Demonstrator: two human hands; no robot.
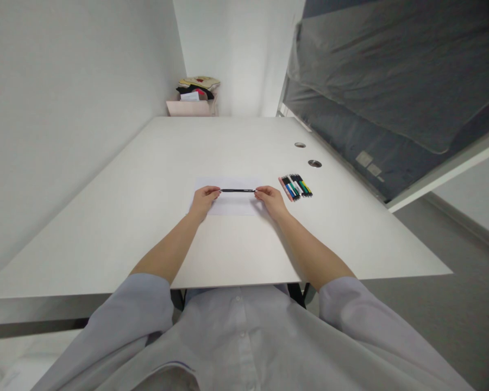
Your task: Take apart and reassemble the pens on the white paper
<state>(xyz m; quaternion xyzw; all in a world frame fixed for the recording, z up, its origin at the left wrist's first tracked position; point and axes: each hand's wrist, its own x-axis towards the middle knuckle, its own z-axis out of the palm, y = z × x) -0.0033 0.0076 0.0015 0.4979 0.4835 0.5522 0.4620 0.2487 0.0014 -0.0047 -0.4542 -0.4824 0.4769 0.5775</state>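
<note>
A slim black pen [237, 190] is held level between my two hands. My left hand [204, 200] pinches its left end, and my right hand [271, 200] pinches its right end. Beneath the pen, a sheet of white paper [232, 207] lies on the white table [146, 217]. To the right of my right hand, several pens and markers [295, 187] lie side by side in a row, with pink, black, blue, green and yellow among their colours.
Two round cable holes [315, 163] are set in the table's right side. At the far end stands a pinkish box [188, 108] with cloth items on top. A wall runs along the left; a dark, film-covered panel [391, 81] leans in from the right.
</note>
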